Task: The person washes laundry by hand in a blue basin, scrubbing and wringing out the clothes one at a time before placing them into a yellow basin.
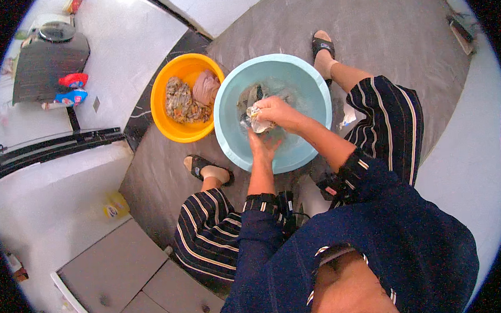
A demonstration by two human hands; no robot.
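Note:
A large light blue basin (225,141) of water stands on the floor between my feet. In my right hand (282,114), closed into a fist, a bunched, pale patterned wet cloth (258,121) is held above the water. My left hand (264,147) is just below it, at the cloth's lower edge; its fingers are partly hidden by the cloth and the water. More dark and grey cloth (248,97) lies in the water beyond my hands.
Touching the blue basin's left side is a yellow basin (159,113) with a patterned cloth (182,103) and a pinkish cloth (206,88). My sandalled feet flank the blue basin. Grey drawers (106,266) stand at the lower left. A dark surface (50,68) with colourful packets (72,89) is at the upper left.

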